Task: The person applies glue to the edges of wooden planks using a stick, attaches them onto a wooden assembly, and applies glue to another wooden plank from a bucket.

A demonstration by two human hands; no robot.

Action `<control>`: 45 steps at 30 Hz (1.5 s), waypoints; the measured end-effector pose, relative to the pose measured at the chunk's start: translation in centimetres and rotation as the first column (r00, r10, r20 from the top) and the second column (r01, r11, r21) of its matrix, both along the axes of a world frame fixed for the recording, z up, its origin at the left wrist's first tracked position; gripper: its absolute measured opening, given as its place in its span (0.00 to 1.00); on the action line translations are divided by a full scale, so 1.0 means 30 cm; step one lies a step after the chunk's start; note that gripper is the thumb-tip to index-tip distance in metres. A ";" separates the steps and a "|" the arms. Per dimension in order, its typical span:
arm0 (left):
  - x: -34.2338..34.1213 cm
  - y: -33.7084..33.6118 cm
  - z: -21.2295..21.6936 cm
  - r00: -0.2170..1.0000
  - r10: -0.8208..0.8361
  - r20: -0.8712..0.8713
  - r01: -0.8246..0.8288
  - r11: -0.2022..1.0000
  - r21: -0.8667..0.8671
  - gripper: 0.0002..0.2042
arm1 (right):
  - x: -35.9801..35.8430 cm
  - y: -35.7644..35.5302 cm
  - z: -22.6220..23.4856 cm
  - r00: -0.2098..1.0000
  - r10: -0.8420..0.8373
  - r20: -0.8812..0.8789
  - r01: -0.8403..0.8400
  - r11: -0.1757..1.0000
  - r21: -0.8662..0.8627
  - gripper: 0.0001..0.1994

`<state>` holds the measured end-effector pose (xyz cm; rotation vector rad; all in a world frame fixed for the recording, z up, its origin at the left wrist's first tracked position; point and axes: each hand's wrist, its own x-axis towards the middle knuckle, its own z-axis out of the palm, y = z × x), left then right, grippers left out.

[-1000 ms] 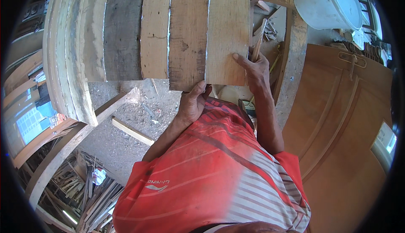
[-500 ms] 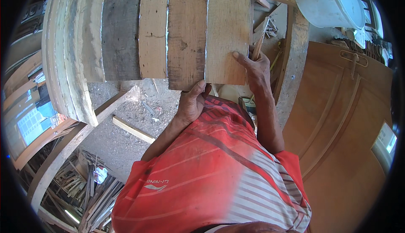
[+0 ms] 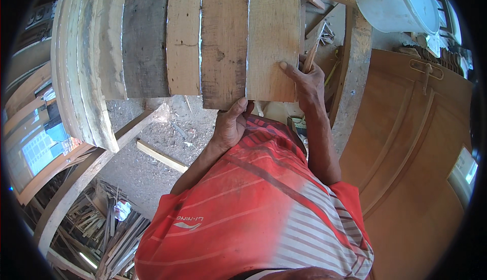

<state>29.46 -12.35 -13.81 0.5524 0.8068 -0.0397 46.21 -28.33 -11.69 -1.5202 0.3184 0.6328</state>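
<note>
One brown plank [image 3: 223,51] is lying ahead of my left hand [image 3: 232,125], nearly closed and pinching its end; my right hand [image 3: 310,81], half-curled, is holding a wooden stick [image 3: 313,51], thumb touching the pale plank [image 3: 274,36].

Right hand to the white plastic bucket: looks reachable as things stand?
Likely yes: nothing visible blocks the way over the frame beam to the white plastic bucket, though the right hand holds a wooden stick and touches the rightmost plank.
</note>
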 end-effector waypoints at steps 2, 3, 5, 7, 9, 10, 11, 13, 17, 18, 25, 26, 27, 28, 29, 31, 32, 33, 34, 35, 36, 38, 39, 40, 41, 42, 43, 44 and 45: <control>-0.002 0.000 -0.004 1.000 0.005 0.030 -0.005 1.000 0.002 0.24 | 0.000 0.002 -0.006 1.000 -0.005 -0.005 0.005 1.000 -0.009 0.28; -0.003 0.001 -0.004 1.000 0.004 0.030 -0.005 1.000 0.002 0.24 | -0.002 0.003 -0.012 1.000 -0.019 0.002 0.019 1.000 0.008 0.28; 0.002 0.003 0.003 0.999 -0.007 0.039 0.007 1.000 0.004 0.24 | -0.002 0.003 -0.014 0.999 -0.032 0.009 0.031 0.999 0.025 0.28; 0.008 -0.001 0.011 0.999 -0.001 0.040 0.001 1.000 0.004 0.24 | 0.001 0.004 -0.009 1.000 -0.014 0.015 0.014 1.000 0.013 0.28; 0.010 -0.002 0.011 0.999 0.005 0.040 -0.005 1.000 0.004 0.24 | 0.007 0.003 0.001 1.000 -0.004 0.004 0.004 1.000 0.002 0.28; 0.009 -0.002 0.011 0.999 0.009 0.036 -0.009 1.000 -0.001 0.24 | 0.009 0.001 0.004 1.000 0.006 -0.006 -0.006 1.000 -0.009 0.27; 0.008 -0.002 0.009 0.999 0.013 0.031 -0.013 1.000 -0.005 0.24 | 0.009 0.001 0.003 1.000 0.006 -0.006 -0.007 1.000 -0.008 0.27; 0.004 0.000 0.001 0.999 0.016 0.034 -0.016 1.000 -0.008 0.24 | 0.011 0.001 0.000 1.000 0.008 0.003 -0.008 1.000 0.002 0.27; -0.001 0.002 -0.008 0.999 0.021 0.038 -0.020 1.000 -0.024 0.24 | 0.009 -0.004 -0.008 0.999 0.022 0.027 -0.023 0.999 0.031 0.26; 0.000 0.003 -0.008 0.999 0.021 0.038 -0.020 0.999 -0.025 0.24 | 0.007 -0.003 -0.012 1.000 0.013 0.029 -0.014 0.999 0.033 0.26; 0.007 0.001 0.000 0.999 0.027 0.027 -0.026 0.999 -0.019 0.23 | 0.006 0.001 -0.018 0.999 0.004 0.033 -0.005 1.000 0.017 0.26; 0.006 0.001 -0.001 0.999 0.028 0.017 -0.027 0.999 -0.020 0.22 | 0.006 0.002 -0.015 0.999 0.004 0.033 -0.004 1.000 0.018 0.26; 0.005 0.000 -0.001 0.999 0.027 0.017 -0.027 0.999 -0.020 0.22 | 0.007 0.003 -0.008 1.000 0.006 0.025 -0.006 1.000 0.005 0.27; 0.004 -0.003 -0.002 0.999 0.037 0.021 -0.037 0.999 -0.011 0.21 | 0.008 0.005 -0.005 1.000 0.009 0.016 -0.009 1.000 -0.006 0.27; 0.002 -0.004 -0.003 0.999 0.048 0.026 -0.048 0.999 -0.001 0.20 | 0.009 0.006 -0.004 1.000 0.011 0.016 -0.011 1.000 -0.005 0.27; -0.001 -0.001 -0.008 0.998 0.046 0.031 -0.046 0.999 -0.010 0.20 | 0.011 0.005 -0.003 1.000 0.024 0.006 -0.024 1.000 -0.011 0.26; 0.000 0.000 -0.009 0.998 0.044 0.036 -0.043 0.999 -0.020 0.20 | 0.011 0.004 -0.009 1.000 0.024 0.006 -0.024 1.000 -0.011 0.26; 0.001 -0.002 -0.009 0.998 0.043 0.037 -0.043 0.999 -0.020 0.20 | 0.012 0.001 -0.018 1.000 0.021 0.007 -0.021 1.000 0.003 0.26; 0.008 -0.004 0.005 0.998 0.048 0.026 -0.048 0.999 -0.010 0.20 | 0.011 0.001 -0.025 1.000 0.020 0.006 -0.020 1.000 0.018 0.26; 0.013 -0.006 0.013 0.998 0.053 0.016 -0.053 0.999 0.000 0.20 | 0.014 -0.001 -0.027 1.000 0.020 0.006 -0.020 1.000 0.018 0.26; 0.010 -0.006 0.001 0.998 0.053 0.018 -0.053 0.999 0.000 0.20 | 0.017 -0.004 -0.026 1.000 0.027 0.010 -0.027 1.000 0.015 0.26; 0.001 0.001 -0.032 0.998 0.015 0.066 -0.013 0.999 -0.042 0.20 | 0.018 -0.013 -0.027 1.000 0.020 0.018 -0.020 1.000 0.002 0.27; -0.006 0.003 -0.042 0.997 0.006 0.072 -0.002 0.999 -0.048 0.20 | 0.020 -0.017 -0.032 1.000 0.025 -0.006 -0.025 0.999 0.044 0.27; -0.007 0.000 -0.044 0.996 0.016 0.091 -0.014 1.000 -0.027 0.20 | 0.019 -0.030 -0.037 0.999 0.024 -0.024 -0.022 0.997 0.079 0.27; 0.008 -0.009 -0.050 0.993 0.018 0.117 -0.017 1.000 -0.010 0.20 | 0.020 -0.040 -0.043 1.000 -0.003 -0.006 0.003 0.998 0.060 0.27; -0.005 -0.002 -0.066 0.991 0.021 0.130 -0.017 0.999 -0.034 0.20 | 0.011 -0.033 -0.049 0.998 0.013 0.056 -0.016 0.998 0.058 0.26; -0.026 0.007 -0.080 0.989 0.026 0.143 -0.018 0.998 -0.059 0.20 | 0.007 -0.037 -0.048 0.992 0.033 0.118 -0.039 0.998 0.050 0.26; -0.017 0.008 -0.063 0.993 0.045 0.105 -0.040 0.998 -0.053 0.21 | 0.000 -0.046 -0.038 0.990 0.009 0.140 -0.014 0.999 0.030 0.26; -0.017 0.008 -0.063 0.992 0.022 0.128 -0.012 0.997 -0.073 0.21 | -0.010 -0.060 -0.022 0.989 -0.015 0.146 0.020 0.999 -0.037 0.24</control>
